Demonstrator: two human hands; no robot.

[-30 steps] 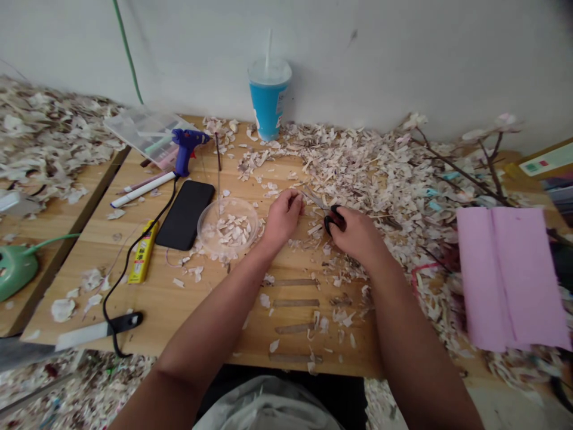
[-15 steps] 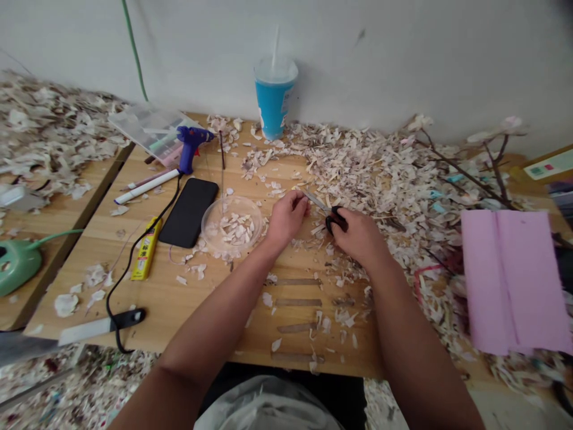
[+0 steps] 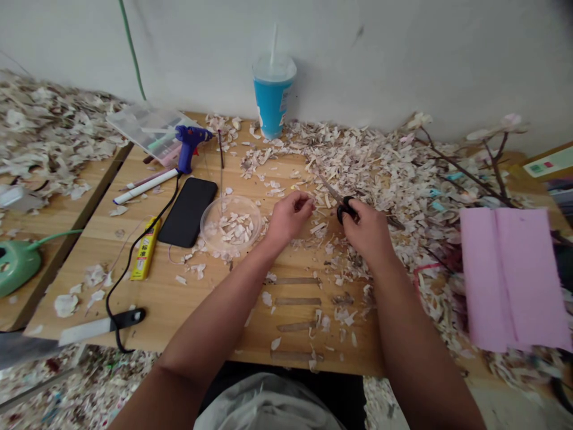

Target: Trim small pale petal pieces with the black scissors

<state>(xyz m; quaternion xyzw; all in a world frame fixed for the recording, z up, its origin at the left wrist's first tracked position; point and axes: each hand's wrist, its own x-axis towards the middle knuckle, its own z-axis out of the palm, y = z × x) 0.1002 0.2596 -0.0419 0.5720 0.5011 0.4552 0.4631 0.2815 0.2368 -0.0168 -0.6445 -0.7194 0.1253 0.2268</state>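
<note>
My right hand point(image 3: 364, 230) grips a pair of scissors point(image 3: 345, 209) by its black handles, the blades pointing up and left over the loose scraps. To its left, my left hand point(image 3: 290, 216) is closed with thumb and fingertips pinched together; whatever lies between them is too small to make out. The scissor blades are apart from the left fingers. Just left of that hand sits a round clear plastic dish point(image 3: 206, 230) holding small pale cut pieces point(image 3: 239, 228). A heap of pale, papery scraps point(image 3: 353, 158) spreads behind both hands.
Left on the wooden table lie a black phone point(image 3: 188, 212), a blue glue gun point(image 3: 190, 146), a yellow box point(image 3: 145, 251) and a utility knife point(image 3: 102, 325). A blue cup point(image 3: 271, 104) stands by the wall. Pink paper point(image 3: 514, 278) and bare twigs point(image 3: 461, 164) are at right.
My right hand has drawn the scissors rightward, away from the left fingers. My left hand stays nearly in place, its fingertips turned slightly.
</note>
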